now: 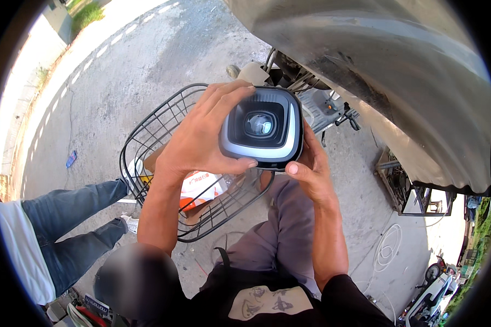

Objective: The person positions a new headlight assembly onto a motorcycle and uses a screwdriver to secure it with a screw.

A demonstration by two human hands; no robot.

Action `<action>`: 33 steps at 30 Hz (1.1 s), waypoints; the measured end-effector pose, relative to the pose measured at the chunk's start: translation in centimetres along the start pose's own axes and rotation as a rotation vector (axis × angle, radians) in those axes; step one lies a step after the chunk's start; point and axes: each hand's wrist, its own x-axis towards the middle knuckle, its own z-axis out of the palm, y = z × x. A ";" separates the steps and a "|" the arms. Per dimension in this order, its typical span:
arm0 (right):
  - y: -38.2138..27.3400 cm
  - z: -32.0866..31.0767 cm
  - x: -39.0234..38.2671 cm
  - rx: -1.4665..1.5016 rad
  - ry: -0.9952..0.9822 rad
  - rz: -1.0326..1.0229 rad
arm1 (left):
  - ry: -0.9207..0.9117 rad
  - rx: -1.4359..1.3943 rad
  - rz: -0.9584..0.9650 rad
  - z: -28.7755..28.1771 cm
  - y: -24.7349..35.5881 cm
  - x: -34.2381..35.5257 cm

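A squarish headlight (pixel 262 127) with rounded corners, a silver-grey rim, a black surround and a clear lens is raised in front of me, lens side up. My left hand (pixel 204 128) grips its left side, fingers over the top edge and thumb along the bottom edge. On the lower right, my right hand (pixel 311 169) holds the black housing, with the thumb near its bottom corner; some of its fingers are hidden behind. Below the headlight is a black wire basket (pixel 163 117), holding an orange and white package (pixel 199 188) and some brown cardboard.
To the left stands another person in jeans (pixel 82 210). A large grey curved panel (pixel 376 49) hangs over the upper right, with vehicle parts (pixel 294 73) beneath it. A crate (pixel 393 174) and a coiled white hose (pixel 387 248) lie on the concrete at right.
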 end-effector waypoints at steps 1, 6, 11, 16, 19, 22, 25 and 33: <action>0.0 -0.1 0.0 -0.001 0.000 0.002 | 0.002 0.024 0.002 0.2 -0.2 -0.1; -0.7 0.2 -0.1 0.026 0.022 0.057 | 0.027 0.081 0.035 1.1 -1.1 -0.6; 0.4 -0.6 -0.1 -0.040 0.050 0.018 | 0.022 -0.032 -0.001 0.1 -0.4 -0.6; 1.0 -0.1 -0.2 0.073 0.050 0.022 | -0.019 -0.030 -0.013 0.0 -0.1 -1.1; 1.4 1.4 -0.7 0.072 0.140 -0.007 | 0.011 -0.045 -0.017 0.1 -0.7 -1.6; 0.9 3.5 -1.2 -0.012 0.201 -0.025 | 0.058 -0.021 -0.001 0.4 -1.1 -1.9; 1.0 3.4 -1.3 -0.020 0.225 -0.018 | 0.057 0.040 0.045 0.7 -1.2 -1.5; 0.3 4.8 -1.7 -0.043 0.254 -0.136 | 0.143 -0.042 -0.027 1.1 -1.8 -1.8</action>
